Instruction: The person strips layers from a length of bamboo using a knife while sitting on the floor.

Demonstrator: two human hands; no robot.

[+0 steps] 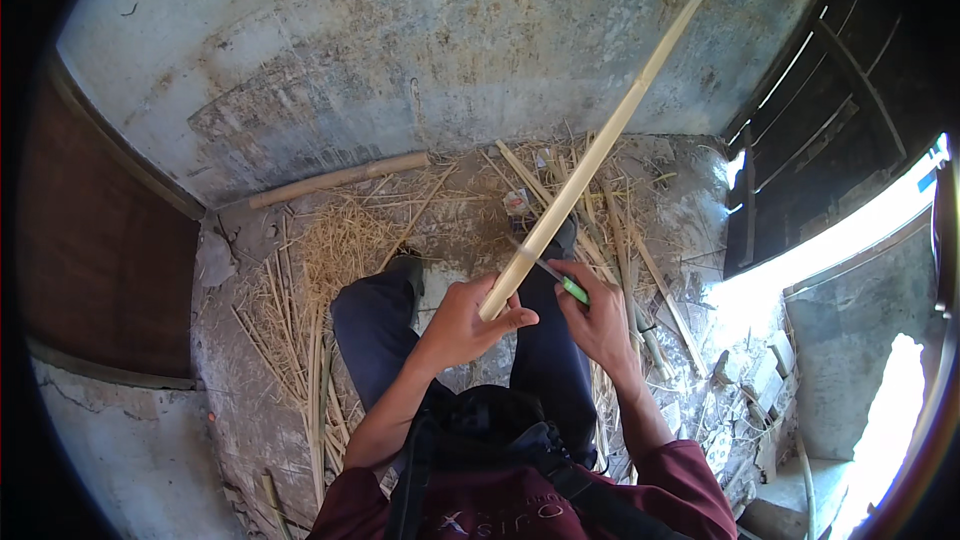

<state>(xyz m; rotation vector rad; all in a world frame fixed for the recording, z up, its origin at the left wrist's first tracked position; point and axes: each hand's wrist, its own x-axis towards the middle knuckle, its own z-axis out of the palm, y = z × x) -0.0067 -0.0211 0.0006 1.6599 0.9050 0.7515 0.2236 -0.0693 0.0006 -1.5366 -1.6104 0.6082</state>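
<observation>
Seen from above, the left hand (468, 325) is closed around the near end of a long bamboo strip (590, 160) slanting far and right. The right hand (595, 315) grips a green-handled knife (550, 273) against it. A slipping blade could likely cut the left fingers nearby.

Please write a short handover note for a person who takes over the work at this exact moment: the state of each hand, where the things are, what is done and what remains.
Left hand: closed around the lower end of the long bamboo strip, which slants up to the right.
Right hand: closed on the green-handled knife, its blade laid against the strip just above the left hand.
Around: shavings and split strips lie on the floor by the feet; a thicker bamboo pole lies along the wall.
Done: many shavings are already cut.
Left: the strip in hand is still being worked.
</observation>
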